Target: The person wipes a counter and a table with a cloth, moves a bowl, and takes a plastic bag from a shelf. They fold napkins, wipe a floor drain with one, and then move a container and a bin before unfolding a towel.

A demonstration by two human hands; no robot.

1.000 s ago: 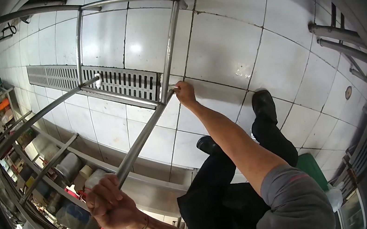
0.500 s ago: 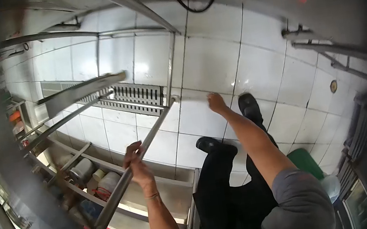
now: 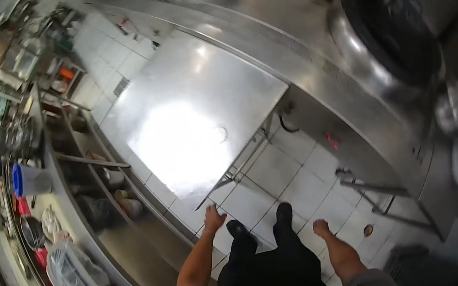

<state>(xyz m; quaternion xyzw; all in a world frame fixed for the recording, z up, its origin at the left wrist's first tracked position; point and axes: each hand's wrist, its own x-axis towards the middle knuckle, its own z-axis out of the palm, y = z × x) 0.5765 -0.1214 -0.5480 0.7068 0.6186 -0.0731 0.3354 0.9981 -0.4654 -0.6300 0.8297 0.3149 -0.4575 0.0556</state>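
A square metal table (image 3: 189, 107) stands in front of me, its bare top catching a bright glare. My left hand (image 3: 214, 218) is just below the table's near corner, apart from it, with the thumb spread and nothing held. Lower right of it, above the tiled floor, my right hand (image 3: 321, 228) hangs with its fingers curled in and nothing visible in them. It touches nothing.
To the left runs a counter with shelves, a blue-lidded container (image 3: 32, 179), a pan (image 3: 32, 231) and a plastic-wrapped bundle (image 3: 82, 283). A long steel counter (image 3: 312, 67) bears a large pot (image 3: 373, 43) at the right. A floor drain (image 3: 368, 230) lies lower right.
The view has risen from the table's legs and floor to its top. My left hand has let go of the metal bar. My right hand is now farther from the table, beside my leg.
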